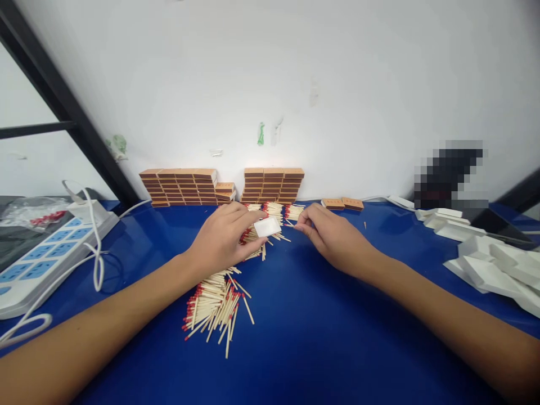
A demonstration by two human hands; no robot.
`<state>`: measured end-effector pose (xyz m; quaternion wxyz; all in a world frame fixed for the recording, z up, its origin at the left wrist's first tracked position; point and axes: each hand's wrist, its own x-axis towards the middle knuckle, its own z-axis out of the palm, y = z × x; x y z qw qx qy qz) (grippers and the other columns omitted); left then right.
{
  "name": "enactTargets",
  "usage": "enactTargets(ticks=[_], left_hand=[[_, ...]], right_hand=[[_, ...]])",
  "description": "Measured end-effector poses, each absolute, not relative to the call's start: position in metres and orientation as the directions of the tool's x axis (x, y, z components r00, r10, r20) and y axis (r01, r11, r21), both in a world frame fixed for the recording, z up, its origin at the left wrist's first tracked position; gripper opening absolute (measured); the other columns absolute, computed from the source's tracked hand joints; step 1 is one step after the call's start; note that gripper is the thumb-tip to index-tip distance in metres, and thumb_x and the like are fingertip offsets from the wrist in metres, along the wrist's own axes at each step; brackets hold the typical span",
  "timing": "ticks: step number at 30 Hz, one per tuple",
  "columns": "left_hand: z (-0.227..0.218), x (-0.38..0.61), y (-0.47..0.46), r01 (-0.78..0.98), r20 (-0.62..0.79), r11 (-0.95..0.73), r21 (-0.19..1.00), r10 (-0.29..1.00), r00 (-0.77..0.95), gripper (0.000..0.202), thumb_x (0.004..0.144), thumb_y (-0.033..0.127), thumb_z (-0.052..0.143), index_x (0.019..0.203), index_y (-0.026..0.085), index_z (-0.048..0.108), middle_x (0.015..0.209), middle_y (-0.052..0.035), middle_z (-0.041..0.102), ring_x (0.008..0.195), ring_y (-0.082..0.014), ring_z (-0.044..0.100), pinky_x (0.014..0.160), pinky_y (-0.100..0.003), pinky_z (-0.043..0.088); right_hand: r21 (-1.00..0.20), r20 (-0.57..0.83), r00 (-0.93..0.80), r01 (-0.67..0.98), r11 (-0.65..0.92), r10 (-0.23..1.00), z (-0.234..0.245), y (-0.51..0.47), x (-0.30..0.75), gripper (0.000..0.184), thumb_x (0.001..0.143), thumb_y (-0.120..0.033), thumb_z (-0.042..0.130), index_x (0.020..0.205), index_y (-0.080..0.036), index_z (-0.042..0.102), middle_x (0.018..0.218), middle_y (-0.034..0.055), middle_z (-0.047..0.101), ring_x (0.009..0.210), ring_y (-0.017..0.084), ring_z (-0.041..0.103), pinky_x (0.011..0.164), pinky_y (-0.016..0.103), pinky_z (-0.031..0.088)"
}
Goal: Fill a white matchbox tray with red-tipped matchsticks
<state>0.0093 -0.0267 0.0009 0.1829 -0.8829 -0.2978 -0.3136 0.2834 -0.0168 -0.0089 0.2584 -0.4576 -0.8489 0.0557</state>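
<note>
White tray (267,226) sits pinched in left hand (223,239) just above the matches (217,304) on blue counter (304,337). Right hand (331,236) w/ fingers curled, pinching a match. Box stacks (185,187) at the wall behind.

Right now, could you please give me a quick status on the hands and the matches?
Left hand holds white tray. Right hand pinches a match beside it. Loose matches piled on blue table. Matchbox stacks behind, apart.

Left hand (221,239) grips a white tray (267,226) over loose matches (217,306); right hand (327,233) pinches a matchstick (289,225) just beside the tray.
</note>
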Motion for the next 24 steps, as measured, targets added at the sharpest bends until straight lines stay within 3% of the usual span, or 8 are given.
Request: enactTargets(ticks=[3,6,11,16,20,24], left_hand=[[0.0,0.012,-0.031,0.602,0.659,-0.781,-0.164,0.367,0.656,0.04,0.096,0.037,0.071,0.128,0.014,0.063,0.1,-0.0085,0.074,0.097,-0.0225,0.067,0.087,-0.039,0.058],[0.0,0.016,-0.035,0.553,0.681,-0.816,-0.168,0.31,0.664,0.041,0.095,0.034,0.072,0.13,0.014,0.062,0.105,-0.0099,0.072,0.099,-0.0219,0.068,0.088,-0.038,0.058],[-0.001,0.017,-0.037,0.519,0.679,-0.841,-0.15,0.294,0.672,0.043,0.093,0.031,0.073,0.131,0.015,0.061,0.104,-0.0093,0.072,0.098,-0.021,0.068,0.087,-0.037,0.059],[0.0,0.017,-0.037,0.5,0.662,-0.851,-0.16,0.283,0.694,0.042,0.095,0.03,0.071,0.133,0.017,0.06,0.106,-0.0096,0.073,0.1,-0.0209,0.068,0.089,-0.037,0.059],[0.004,0.014,-0.034,0.529,0.657,-0.82,-0.219,0.277,0.701,0.041,0.095,0.031,0.071,0.133,0.017,0.061,0.106,-0.0102,0.073,0.103,-0.0224,0.069,0.091,-0.039,0.059],[0.007,0.012,-0.032,0.548,0.662,-0.791,-0.271,0.26,0.703,0.04,0.096,0.031,0.071,0.132,0.016,0.061,0.1,-0.0087,0.074,0.101,-0.0231,0.069,0.091,-0.039,0.059]], right_hand=[[-0.332,0.437,-0.501,0.682,0.652,0.747,-0.008,-0.032,0.271,0.015,0.106,-0.03,0.047,0.099,-0.021,0.055,0.1,0.0043,0.065,0.079,0.015,0.059,0.072,0.029,0.043],[-0.258,0.489,-0.565,0.635,0.728,0.665,-0.009,-0.043,0.264,0.015,0.107,-0.031,0.047,0.1,-0.021,0.056,0.099,0.0041,0.065,0.079,0.015,0.059,0.069,0.028,0.043],[-0.156,0.437,-0.633,0.646,0.747,0.639,-0.011,-0.046,0.265,0.021,0.108,-0.034,0.043,0.099,-0.02,0.056,0.099,0.0062,0.066,0.083,0.017,0.062,0.07,0.029,0.043],[-0.268,0.447,-0.603,0.614,0.743,0.66,-0.011,-0.039,0.269,0.016,0.106,-0.031,0.048,0.099,-0.021,0.058,0.097,0.0052,0.066,0.081,0.015,0.06,0.071,0.028,0.042],[-0.403,0.475,-0.387,0.702,0.587,0.79,-0.016,-0.022,0.278,0.013,0.1,-0.031,0.056,0.096,-0.021,0.064,0.09,0.0036,0.065,0.075,0.014,0.056,0.069,0.028,0.04],[-0.414,0.43,-0.302,0.771,0.483,0.851,-0.026,-0.007,0.286,0.019,0.095,-0.039,0.064,0.093,-0.021,0.067,0.094,0.0036,0.065,0.076,0.015,0.055,0.071,0.029,0.04]])
